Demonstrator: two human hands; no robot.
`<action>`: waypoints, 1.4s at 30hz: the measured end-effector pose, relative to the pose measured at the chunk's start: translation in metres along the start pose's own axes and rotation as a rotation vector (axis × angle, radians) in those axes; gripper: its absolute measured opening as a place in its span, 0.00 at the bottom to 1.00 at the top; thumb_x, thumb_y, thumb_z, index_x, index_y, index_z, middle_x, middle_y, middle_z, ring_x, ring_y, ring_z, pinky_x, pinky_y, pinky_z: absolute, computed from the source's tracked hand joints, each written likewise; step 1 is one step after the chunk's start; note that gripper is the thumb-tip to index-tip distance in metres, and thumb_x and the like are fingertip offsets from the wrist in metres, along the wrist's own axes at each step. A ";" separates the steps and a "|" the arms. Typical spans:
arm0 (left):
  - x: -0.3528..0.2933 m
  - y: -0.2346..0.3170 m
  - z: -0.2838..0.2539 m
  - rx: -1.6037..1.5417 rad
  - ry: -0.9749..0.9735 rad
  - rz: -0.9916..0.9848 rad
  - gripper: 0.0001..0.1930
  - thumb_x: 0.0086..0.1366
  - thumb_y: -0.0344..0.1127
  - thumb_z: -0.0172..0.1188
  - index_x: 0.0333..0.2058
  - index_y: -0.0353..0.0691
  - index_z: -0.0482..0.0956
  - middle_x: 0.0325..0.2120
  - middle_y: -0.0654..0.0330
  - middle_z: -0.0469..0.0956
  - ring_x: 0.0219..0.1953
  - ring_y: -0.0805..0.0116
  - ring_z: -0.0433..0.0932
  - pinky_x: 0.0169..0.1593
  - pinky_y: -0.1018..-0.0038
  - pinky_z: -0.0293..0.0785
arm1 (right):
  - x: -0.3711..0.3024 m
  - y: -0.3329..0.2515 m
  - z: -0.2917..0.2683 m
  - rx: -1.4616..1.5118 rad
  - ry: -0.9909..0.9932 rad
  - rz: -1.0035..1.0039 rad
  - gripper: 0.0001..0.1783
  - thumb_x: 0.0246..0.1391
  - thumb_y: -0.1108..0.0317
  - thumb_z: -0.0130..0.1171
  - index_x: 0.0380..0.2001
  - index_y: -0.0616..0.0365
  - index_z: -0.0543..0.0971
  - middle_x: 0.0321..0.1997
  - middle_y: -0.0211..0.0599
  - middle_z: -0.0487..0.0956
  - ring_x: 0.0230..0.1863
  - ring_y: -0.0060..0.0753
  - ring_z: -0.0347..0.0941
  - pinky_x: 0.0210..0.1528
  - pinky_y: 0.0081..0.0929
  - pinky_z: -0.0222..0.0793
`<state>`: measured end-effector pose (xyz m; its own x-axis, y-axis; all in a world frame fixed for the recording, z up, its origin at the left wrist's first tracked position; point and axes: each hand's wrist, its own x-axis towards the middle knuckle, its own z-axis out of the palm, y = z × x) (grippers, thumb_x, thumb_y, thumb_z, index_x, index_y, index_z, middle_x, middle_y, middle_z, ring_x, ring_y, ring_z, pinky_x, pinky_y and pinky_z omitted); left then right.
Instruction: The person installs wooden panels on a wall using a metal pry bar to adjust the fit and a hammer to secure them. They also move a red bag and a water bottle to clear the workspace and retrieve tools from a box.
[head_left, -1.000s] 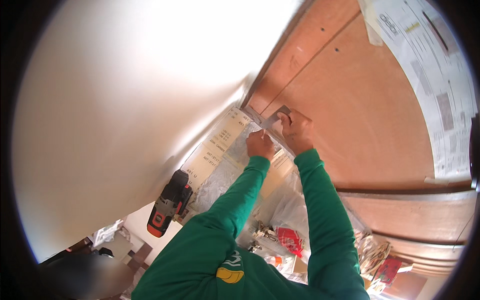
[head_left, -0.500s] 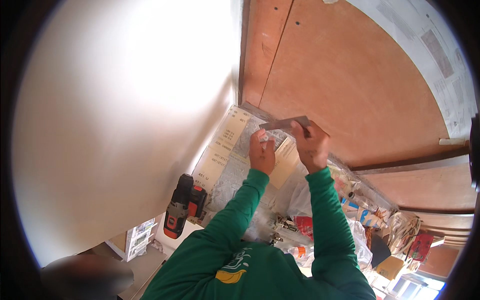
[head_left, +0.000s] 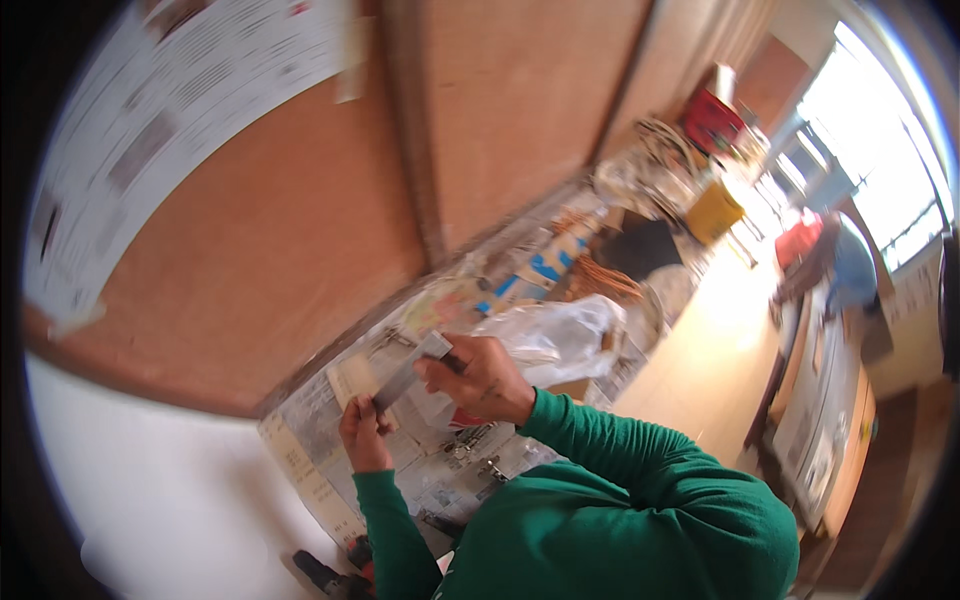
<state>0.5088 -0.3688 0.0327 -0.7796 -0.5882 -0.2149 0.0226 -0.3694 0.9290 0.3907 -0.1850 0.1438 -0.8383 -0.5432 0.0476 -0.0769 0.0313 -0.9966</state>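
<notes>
Both my hands are raised over a cluttered worktop (head_left: 320, 440) covered with printed sheets. Between them is a flat, dark grey strip (head_left: 400, 386), tilted up toward the right; I cannot make out its exact kind. My left hand (head_left: 366, 434) pinches its lower end between thumb and fingers. My right hand (head_left: 482, 380) is closed around the upper end, thumb on the near face. Below the right hand lie small metal fittings (head_left: 463, 447) that look like hinges. A black and red cordless drill (head_left: 322, 575) is at the lower edge, partly hidden by my left sleeve.
A clear plastic bag (head_left: 570, 335) and coiled orange cord (head_left: 605, 282) lie along a brown wooden panel wall (head_left: 290, 250). Farther off are a yellow container (head_left: 715, 212) and a red box (head_left: 712, 122). Another person (head_left: 848, 262) bends over a long bench at the right.
My view has swung to the right, bringing the room's far end, window and another person into sight. The strip stays in both hands. The drill has shifted to the lower edge of the picture.
</notes>
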 end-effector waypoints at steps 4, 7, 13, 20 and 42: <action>-0.037 -0.004 0.012 0.169 -0.328 -0.222 0.11 0.70 0.42 0.56 0.36 0.39 0.76 0.26 0.65 0.75 0.24 0.78 0.72 0.31 0.78 0.74 | -0.051 -0.010 -0.037 -0.178 0.047 -0.104 0.15 0.54 0.63 0.61 0.23 0.65 0.73 0.17 0.49 0.72 0.19 0.49 0.69 0.25 0.41 0.63; -0.062 -0.002 0.027 0.360 -0.551 -0.272 0.11 0.70 0.40 0.56 0.37 0.37 0.76 0.29 0.63 0.77 0.27 0.76 0.75 0.34 0.77 0.77 | -0.083 -0.004 -0.052 -0.180 0.109 -0.141 0.16 0.54 0.63 0.61 0.22 0.65 0.73 0.17 0.50 0.71 0.20 0.53 0.69 0.25 0.42 0.63; -0.105 0.010 0.075 0.723 -0.830 -0.274 0.10 0.66 0.35 0.60 0.37 0.33 0.78 0.34 0.60 0.81 0.32 0.76 0.76 0.38 0.77 0.74 | -0.111 0.008 -0.076 -0.104 0.150 -0.201 0.11 0.54 0.63 0.61 0.28 0.62 0.80 0.23 0.48 0.78 0.26 0.51 0.76 0.30 0.39 0.70; -0.123 -0.011 0.102 0.720 -0.701 -0.254 0.10 0.64 0.35 0.62 0.35 0.32 0.80 0.32 0.59 0.82 0.31 0.74 0.79 0.32 0.77 0.78 | -0.124 0.018 -0.101 -0.101 0.133 -0.326 0.08 0.54 0.67 0.61 0.35 0.61 0.80 0.30 0.45 0.80 0.30 0.49 0.78 0.32 0.37 0.73; -0.109 -0.086 -0.014 1.312 0.125 0.567 0.11 0.64 0.32 0.48 0.22 0.38 0.73 0.22 0.50 0.69 0.28 0.47 0.69 0.34 0.52 0.65 | -0.115 0.038 -0.173 -0.244 0.284 -0.277 0.09 0.51 0.74 0.58 0.37 0.60 0.80 0.28 0.43 0.79 0.27 0.43 0.78 0.32 0.34 0.74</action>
<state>0.6001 -0.2828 -0.0281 -0.8002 -0.5126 0.3112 -0.3309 0.8103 0.4837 0.3912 0.0239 0.1118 -0.8803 -0.3087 0.3604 -0.4150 0.1327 -0.9001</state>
